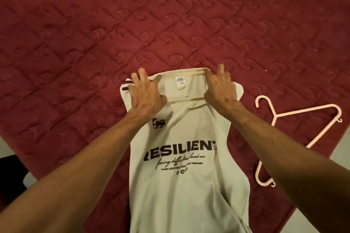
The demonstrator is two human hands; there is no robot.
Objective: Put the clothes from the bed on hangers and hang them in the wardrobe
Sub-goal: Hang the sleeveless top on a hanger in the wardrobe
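A cream T-shirt with dark "RESILIENT" lettering lies on the bed, its collar pointing away from me and a label showing inside the neck. My left hand grips the collar's left side, thumb at the front edge and fingers over the shoulder. On the right side of the collar, my right hand grips the cloth, and the neck opening is stretched wide between the two hands. A pale pink plastic hanger lies flat on the bed to the right of the shirt, apart from both hands.
The bed wears a dark red quilted cover that fills most of the view. Pale floor shows at the lower left and lower right corners, past the bed's edges. A dark object sits at the left edge near the floor.
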